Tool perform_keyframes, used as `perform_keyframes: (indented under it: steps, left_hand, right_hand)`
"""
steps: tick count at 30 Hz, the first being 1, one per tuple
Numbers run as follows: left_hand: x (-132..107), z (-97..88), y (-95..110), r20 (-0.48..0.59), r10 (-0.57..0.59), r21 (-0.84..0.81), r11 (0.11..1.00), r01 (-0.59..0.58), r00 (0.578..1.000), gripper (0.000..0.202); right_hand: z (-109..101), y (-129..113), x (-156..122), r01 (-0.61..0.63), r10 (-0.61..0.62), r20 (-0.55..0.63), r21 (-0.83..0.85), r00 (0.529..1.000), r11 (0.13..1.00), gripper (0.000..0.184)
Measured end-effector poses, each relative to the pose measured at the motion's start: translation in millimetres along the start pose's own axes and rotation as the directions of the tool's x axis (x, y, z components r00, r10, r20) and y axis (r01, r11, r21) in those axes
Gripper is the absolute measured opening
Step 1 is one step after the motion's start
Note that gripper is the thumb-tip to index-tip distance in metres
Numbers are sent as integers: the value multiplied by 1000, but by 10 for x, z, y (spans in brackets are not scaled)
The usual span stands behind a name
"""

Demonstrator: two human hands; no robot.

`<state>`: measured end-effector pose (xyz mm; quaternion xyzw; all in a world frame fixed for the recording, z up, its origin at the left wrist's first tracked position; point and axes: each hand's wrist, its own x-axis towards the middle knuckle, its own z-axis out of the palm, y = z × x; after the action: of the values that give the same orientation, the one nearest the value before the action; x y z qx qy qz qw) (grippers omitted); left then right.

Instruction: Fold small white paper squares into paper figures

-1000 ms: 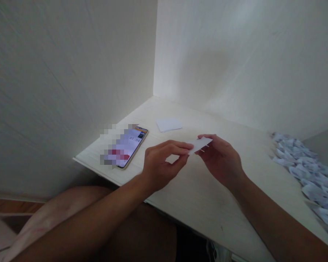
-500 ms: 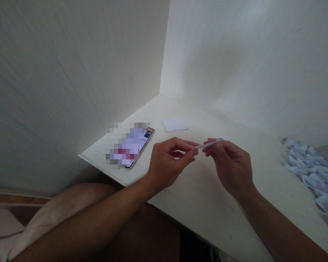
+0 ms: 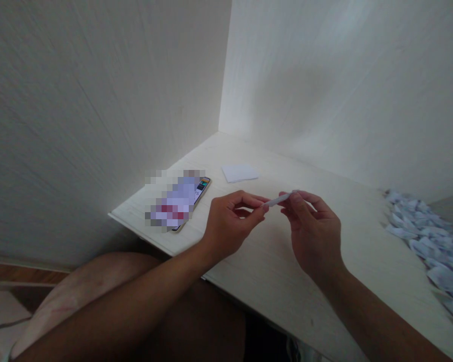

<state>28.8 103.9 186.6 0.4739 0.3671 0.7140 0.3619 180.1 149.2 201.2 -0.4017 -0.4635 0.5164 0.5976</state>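
A narrow folded strip of white paper is stretched between my two hands, above the pale table. My left hand pinches its near left end between thumb and fingers. At the other end, my right hand grips it with the thumb on top and the fingers curled behind. Part of the strip is hidden by the right fingers. Behind my hands a small stack of white paper lies flat on the table.
A phone, its screen lit and partly blurred out, lies left of my left hand. Along the right edge spreads a heap of many folded paper pieces. White walls meet in a corner behind the table. My leg is below its front edge.
Both hands keep hold of the paper strip. The right hand has shifted slightly left and turned a little, and more of the strip shows between the hands.
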Motion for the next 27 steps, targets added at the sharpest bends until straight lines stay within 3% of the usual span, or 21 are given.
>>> perform_keyframes:
  steps: [5, 13, 18, 27]
  left_hand:
    - [6, -4, 34, -16, -57, 28, 998, 57, 998, 18]
    - [11, 5, 48, -38, -140, -31, 990, 139, 989, 21]
    - [51, -5, 61, -67, -235, -102, 969, 227, 970, 26]
    - [107, -27, 73, -105, -271, -117, 959, 258, 957, 31]
  right_hand:
    - [20, 3, -15, -53, 52, 8, 48, 999, 997, 26]
    - [-54, 21, 42, -172, 158, 166, 73, 973, 982, 11]
    - [-77, 39, 82, -249, 217, 241, 110, 946, 962, 15]
    - [-61, 48, 56, -188, 183, 220, 4, 958, 982, 24]
